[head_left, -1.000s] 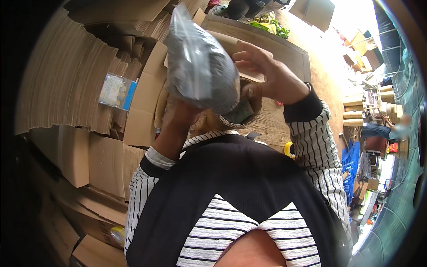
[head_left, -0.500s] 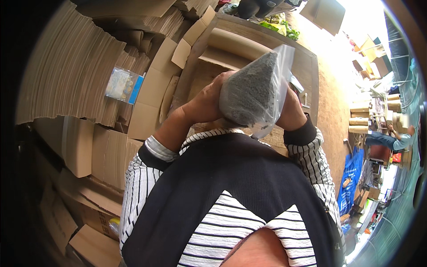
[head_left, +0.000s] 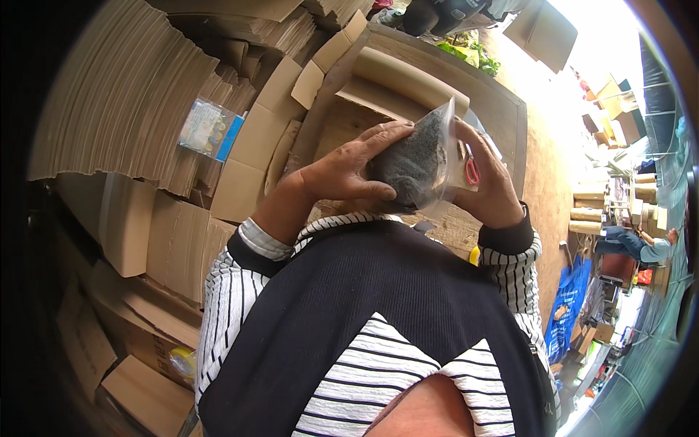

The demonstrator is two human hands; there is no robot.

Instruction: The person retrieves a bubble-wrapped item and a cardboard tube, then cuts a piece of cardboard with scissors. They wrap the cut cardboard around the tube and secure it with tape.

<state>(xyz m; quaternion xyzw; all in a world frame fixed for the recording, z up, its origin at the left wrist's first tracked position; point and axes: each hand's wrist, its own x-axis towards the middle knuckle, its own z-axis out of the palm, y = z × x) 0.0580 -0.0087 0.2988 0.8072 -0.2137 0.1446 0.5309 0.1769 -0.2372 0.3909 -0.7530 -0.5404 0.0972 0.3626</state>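
A clear plastic bag (head_left: 419,160) of dark grey granules is held up in front of my chest, above the wooden table. My left hand (head_left: 353,166) grips its filled left side, thumb below and fingers laid along the top. On the other side my right hand (head_left: 491,182) curves round the loose, unfilled end of the plastic, its fingers at the upper edge and its thumb partly behind the bag. Beside the right palm, scissors with red handles (head_left: 472,170) show on the table, partly hidden by that hand.
Tall stacks of flat cardboard (head_left: 109,102) rise on the left, with a printed clear packet (head_left: 207,130) against them. A cardboard piece (head_left: 411,84) lies on the wooden table (head_left: 502,102). A blue sack (head_left: 569,309) lies at right; another person (head_left: 641,244) is farther off.
The bag has tipped and come slightly lower, its loose end less raised. My left fingers have shifted onto its top side. My right hand has moved outward, uncovering the red-handled scissors.
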